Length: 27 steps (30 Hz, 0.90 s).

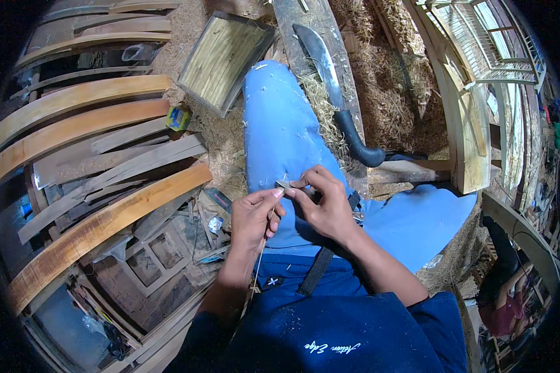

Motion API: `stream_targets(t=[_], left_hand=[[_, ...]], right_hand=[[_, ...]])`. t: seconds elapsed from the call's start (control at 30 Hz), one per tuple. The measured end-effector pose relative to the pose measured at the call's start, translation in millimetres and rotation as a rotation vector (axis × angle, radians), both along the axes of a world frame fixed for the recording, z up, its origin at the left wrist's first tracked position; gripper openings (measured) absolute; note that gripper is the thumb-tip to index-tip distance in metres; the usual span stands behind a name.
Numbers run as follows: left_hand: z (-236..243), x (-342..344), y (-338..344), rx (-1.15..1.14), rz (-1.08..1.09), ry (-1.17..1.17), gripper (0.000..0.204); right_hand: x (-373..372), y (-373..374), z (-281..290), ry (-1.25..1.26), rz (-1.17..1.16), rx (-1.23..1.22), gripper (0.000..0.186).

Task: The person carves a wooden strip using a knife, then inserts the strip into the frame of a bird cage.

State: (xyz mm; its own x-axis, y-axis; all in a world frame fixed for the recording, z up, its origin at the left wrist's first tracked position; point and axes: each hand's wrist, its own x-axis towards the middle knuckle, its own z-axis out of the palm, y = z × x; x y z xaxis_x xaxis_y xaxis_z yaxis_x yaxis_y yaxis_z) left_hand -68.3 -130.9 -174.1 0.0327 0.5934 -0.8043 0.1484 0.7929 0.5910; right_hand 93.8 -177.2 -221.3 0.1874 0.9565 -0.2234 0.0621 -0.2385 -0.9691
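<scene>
Over my lap, both hands meet at the fingertips. My left hand (pixel 255 216) is closed in a pinch on a thin pale strip (pixel 259 258), like split cane, whose long end trails down past my wrist toward my shirt. My right hand (pixel 327 206) is closed too, thumb and forefinger pinching a small flat piece (pixel 282 184) at the strip's upper end; its kind is too small to make out. Beyond my hands, a machete (pixel 327 68) with a curved black handle lies on a wooden plank (pixel 286 25), beside my blue-trousered leg.
A shallow wooden tray (pixel 221 62) lies ahead on the shavings-covered floor. Long boards (pixel 115 230) are stacked at the left. To the right stand a thick timber frame (pixel 470 149) and a slatted cage-like structure (pixel 479 37). Another person (pixel 504 311) is at the far right.
</scene>
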Motion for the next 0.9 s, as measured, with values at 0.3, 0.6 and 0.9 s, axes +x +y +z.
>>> stream_targets(t=[0.3,0.6,0.9], left_hand=[[4.5,3.2,0.2,-0.021,-0.01,0.024,0.022],[11.0,3.0,-8.3,-0.004,-0.019,-0.029,0.024],[34.4,23.8,-17.8,-0.041,-0.116,-0.142,0.026]], right_hand=[[-4.3,0.0,-4.9,-0.052,-0.064,0.006,0.015],[6.6,2.9,-7.4,-0.029,-0.091,-0.023,0.015],[63.3,2.7,8.7,0.348,-0.102,-0.245,0.019]])
